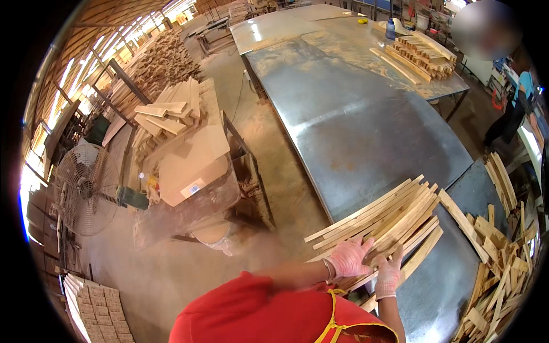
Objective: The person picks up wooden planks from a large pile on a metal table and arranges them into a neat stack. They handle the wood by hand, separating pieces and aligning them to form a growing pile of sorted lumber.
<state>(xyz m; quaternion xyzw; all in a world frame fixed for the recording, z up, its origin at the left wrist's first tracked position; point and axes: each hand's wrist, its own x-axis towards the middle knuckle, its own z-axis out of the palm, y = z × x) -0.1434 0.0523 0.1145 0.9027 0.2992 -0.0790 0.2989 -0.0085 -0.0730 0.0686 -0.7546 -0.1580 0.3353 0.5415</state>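
Several long pale wooden strips [394, 214] lie side by side in a loose bundle on the metal table [366, 131], just in front of me. My left hand [350, 258], in a pinkish glove, rests on top of the strips with its fingers stretched out and apart. Close beside it, my right hand [389, 277], gloved alike, touches the strips nearer their right side, fingers spread. The near ends of the strips are partly hidden by my hands and red sleeve.
A heap of wooden offcuts [497, 274] crowds the right side. Stacked strips [420, 54] sit on the table's far right corner, near a blue jug [390, 28]. Leftward stand a bench with cardboard [194, 163] and a fan [86, 188]. A person [517, 106] stands at far right.
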